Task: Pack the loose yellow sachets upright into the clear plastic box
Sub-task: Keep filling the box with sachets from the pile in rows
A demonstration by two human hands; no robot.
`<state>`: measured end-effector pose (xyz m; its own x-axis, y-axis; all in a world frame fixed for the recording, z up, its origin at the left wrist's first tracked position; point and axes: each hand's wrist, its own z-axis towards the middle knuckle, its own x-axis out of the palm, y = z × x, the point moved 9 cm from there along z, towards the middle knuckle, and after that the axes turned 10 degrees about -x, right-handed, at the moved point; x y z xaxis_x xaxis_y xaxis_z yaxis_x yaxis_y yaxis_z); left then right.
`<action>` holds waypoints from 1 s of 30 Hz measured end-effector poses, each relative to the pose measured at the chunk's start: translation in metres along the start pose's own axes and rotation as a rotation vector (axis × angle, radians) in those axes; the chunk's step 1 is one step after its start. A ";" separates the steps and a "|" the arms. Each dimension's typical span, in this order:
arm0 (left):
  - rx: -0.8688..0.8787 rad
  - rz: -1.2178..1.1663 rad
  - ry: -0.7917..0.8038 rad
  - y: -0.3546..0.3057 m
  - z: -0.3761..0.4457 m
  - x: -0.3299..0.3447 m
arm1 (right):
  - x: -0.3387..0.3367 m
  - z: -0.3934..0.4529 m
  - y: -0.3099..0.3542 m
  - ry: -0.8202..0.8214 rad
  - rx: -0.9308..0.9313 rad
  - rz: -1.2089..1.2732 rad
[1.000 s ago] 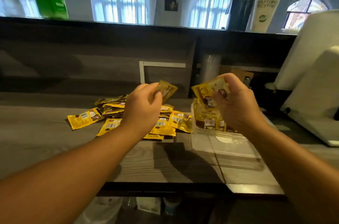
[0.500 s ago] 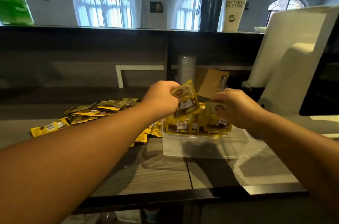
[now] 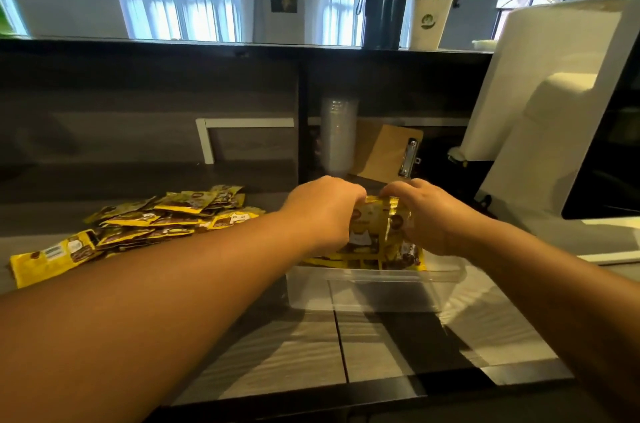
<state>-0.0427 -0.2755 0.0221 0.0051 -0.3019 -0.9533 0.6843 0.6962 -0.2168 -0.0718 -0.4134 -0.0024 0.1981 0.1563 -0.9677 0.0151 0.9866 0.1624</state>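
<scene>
A clear plastic box point(image 3: 374, 291) stands on the grey wooden counter just ahead of me. Several yellow sachets point(image 3: 370, 232) stand upright inside it, at its far end. My left hand point(image 3: 322, 211) grips the left side of that upright bunch, fingers curled over the top edge. From the other side my right hand point(image 3: 426, 215) grips the same bunch. A pile of loose yellow sachets point(image 3: 162, 215) lies flat on the counter to the left of the box, partly behind my left forearm.
A clipboard point(image 3: 388, 152) and a stack of clear cups point(image 3: 338, 135) lean at the back wall behind the box. A white machine point(image 3: 547, 118) fills the right side. A tall paper cup point(image 3: 433, 3) stands on the upper ledge. The counter's front edge point(image 3: 346, 391) runs below.
Both hands have come down from the air onto the box, bringing their sachets together with the upright ones. The camera has turned right and closer to the box.
</scene>
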 end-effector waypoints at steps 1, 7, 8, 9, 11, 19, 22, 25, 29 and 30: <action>0.026 0.065 -0.024 -0.003 0.001 0.001 | 0.002 0.000 -0.001 0.020 0.000 0.026; 0.050 0.122 -0.095 -0.006 0.009 0.009 | 0.016 -0.002 0.002 0.176 -0.028 -0.069; 0.057 0.168 -0.101 -0.007 0.010 0.011 | 0.014 -0.001 0.001 0.143 -0.014 -0.102; 0.065 0.227 -0.110 -0.008 0.012 0.014 | 0.012 0.001 0.000 0.101 -0.003 -0.104; 0.078 0.344 -0.129 -0.010 0.015 0.018 | 0.012 0.003 -0.001 0.051 0.008 -0.066; 0.004 0.304 0.035 0.001 0.031 0.038 | 0.015 0.000 0.006 0.070 -0.023 -0.142; 0.051 0.351 -0.031 -0.004 0.030 0.030 | 0.013 0.002 0.010 0.079 -0.036 -0.213; 0.051 0.365 -0.047 -0.002 0.029 0.028 | 0.012 0.004 0.013 0.081 -0.036 -0.245; 0.061 0.323 0.010 0.000 0.027 0.034 | 0.015 0.003 0.013 0.074 -0.013 -0.254; 0.073 0.333 0.021 0.000 0.026 0.035 | 0.015 0.003 0.013 0.072 -0.006 -0.256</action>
<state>-0.0234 -0.3035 -0.0055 0.2224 -0.0521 -0.9736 0.6977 0.7059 0.1217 -0.0655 -0.3982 -0.0143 0.1187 -0.0954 -0.9883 0.0504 0.9947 -0.0900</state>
